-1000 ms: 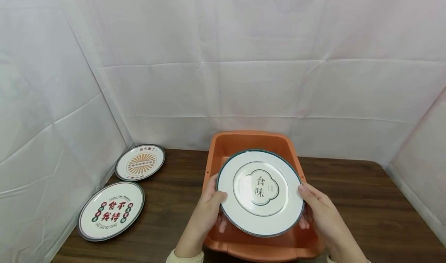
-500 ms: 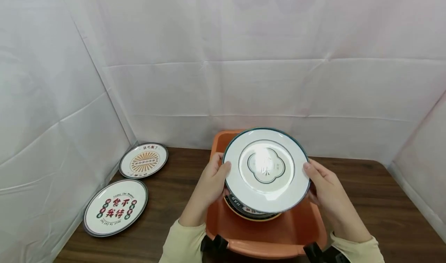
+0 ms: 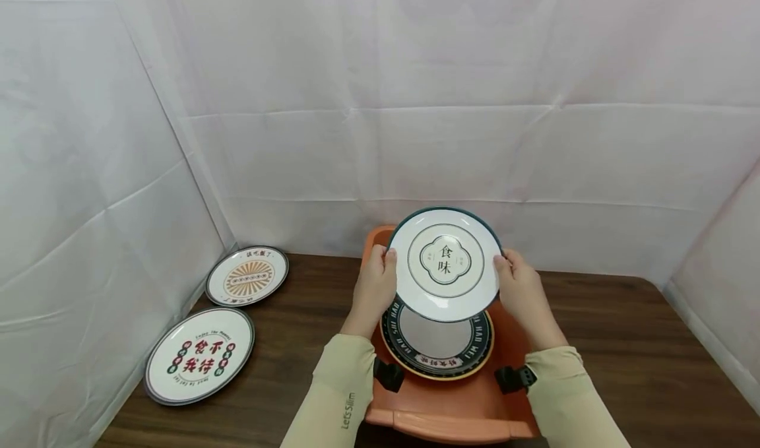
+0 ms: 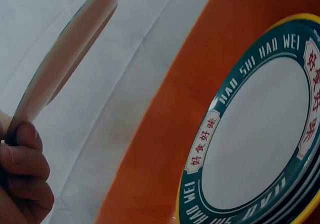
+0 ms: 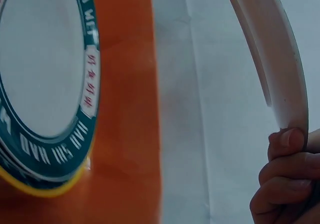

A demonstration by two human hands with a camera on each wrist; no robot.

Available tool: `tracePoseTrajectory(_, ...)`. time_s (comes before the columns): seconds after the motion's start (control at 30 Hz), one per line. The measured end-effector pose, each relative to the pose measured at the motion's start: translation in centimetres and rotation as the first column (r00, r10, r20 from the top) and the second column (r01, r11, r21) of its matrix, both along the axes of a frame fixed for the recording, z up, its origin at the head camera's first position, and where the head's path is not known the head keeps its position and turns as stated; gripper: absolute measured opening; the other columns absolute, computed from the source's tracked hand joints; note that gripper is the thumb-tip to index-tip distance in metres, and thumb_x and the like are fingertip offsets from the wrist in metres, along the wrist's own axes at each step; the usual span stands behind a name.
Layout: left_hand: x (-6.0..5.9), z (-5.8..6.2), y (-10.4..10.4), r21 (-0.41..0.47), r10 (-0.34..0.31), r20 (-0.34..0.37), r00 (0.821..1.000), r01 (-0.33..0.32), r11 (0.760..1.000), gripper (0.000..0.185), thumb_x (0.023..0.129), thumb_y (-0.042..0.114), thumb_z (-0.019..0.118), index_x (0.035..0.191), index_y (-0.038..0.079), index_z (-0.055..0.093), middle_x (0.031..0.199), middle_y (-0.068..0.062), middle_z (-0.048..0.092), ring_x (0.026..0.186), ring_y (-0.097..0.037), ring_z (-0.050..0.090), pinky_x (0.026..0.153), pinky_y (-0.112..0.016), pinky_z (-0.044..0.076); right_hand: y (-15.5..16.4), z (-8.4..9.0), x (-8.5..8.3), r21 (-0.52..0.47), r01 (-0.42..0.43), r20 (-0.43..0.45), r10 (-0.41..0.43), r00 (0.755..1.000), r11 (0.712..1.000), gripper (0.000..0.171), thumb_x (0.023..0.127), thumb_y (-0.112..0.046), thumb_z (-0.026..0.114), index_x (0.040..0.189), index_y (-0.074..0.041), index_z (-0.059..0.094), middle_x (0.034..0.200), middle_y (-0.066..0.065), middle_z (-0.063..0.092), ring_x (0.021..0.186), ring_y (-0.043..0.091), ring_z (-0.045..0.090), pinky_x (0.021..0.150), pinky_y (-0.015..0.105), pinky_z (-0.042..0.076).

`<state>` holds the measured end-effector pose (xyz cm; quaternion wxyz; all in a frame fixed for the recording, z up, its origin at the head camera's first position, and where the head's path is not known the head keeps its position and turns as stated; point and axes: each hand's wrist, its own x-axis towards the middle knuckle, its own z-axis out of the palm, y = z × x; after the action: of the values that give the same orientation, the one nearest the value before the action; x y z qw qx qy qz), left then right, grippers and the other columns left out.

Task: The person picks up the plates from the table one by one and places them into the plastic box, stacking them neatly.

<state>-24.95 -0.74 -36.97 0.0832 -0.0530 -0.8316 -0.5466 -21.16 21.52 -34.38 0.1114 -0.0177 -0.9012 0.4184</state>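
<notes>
Dark wooden table (image 3: 623, 342) amid creased white cloth walls (image 3: 415, 105)

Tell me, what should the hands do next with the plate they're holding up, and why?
Probably carry the white plate left and set it on the table near the two plates already there. Both hands, left and right, grip its rim, tilted above the orange tub, where a stack remains.

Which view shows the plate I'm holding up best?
The head view: the whole white plate shows, face-on, between both hands. The left wrist view and right wrist view catch only its edge.
</notes>
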Motion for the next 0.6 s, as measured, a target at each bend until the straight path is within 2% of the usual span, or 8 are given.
tracePoseTrajectory(0.07,-0.3,-0.4,0.0,-0.042,0.024,0.019,1.000,-0.023,0.999,0.024,0.101,0.031,0.036,0.101,0.009,0.047,0.068,-0.006,0.043,0.062,-0.021,0.046,0.053,-0.029,0.033,-0.1,-0.6,-0.4,-0.010,0.003,0.034,-0.003,0.999,1.000,0.052,0.102,-0.033,0.024,0.135,0.005,0.035,0.110,0.027,0.053,0.099,0.034,0.051,0.083,0.046,0.043)
tracePoseTrajectory(0.27,-0.7,-1.1,-0.1,-0.127,0.044,0.039,0.998,-0.039,0.991,0.027,0.101,0.033,0.036,0.099,0.010,0.049,0.065,-0.006,0.046,0.060,-0.021,0.048,0.052,-0.030,0.034,-0.4,-1.4,-0.7,-0.002,0.021,0.072,-0.021,0.997,1.000,0.050,0.102,-0.034,0.025,0.131,0.003,0.039,0.098,0.023,0.054,0.089,0.032,0.051,0.075,0.041,0.043)
tracePoseTrajectory(0.43,-0.9,-1.5,-0.4,-0.209,0.039,0.061,0.997,-0.026,0.978,0.027,0.099,0.033,0.039,0.098,0.010,0.055,0.073,-0.004,0.052,0.069,-0.021,0.052,0.058,-0.033,0.039,-0.3,-2.3,-1.0,0.013,0.035,0.102,-0.036,0.994,0.999,0.051,0.102,-0.033,0.024,0.134,0.004,0.036,0.113,0.027,0.052,0.096,0.035,0.052,0.082,0.047,0.044)
tracePoseTrajectory(0.6,-0.8,-1.6,-0.4,-0.261,0.018,0.150,0.988,0.022,0.965,0.027,0.099,0.032,0.042,0.101,0.010,0.058,0.075,-0.003,0.056,0.069,-0.020,0.052,0.059,-0.032,0.041,0.1,-3.3,-1.4,0.061,0.053,0.157,-0.062,0.986,0.997,0.049,0.102,-0.032,0.025,0.135,0.003,0.035,0.121,0.028,0.050,0.102,0.035,0.051,0.088,0.051,0.042)
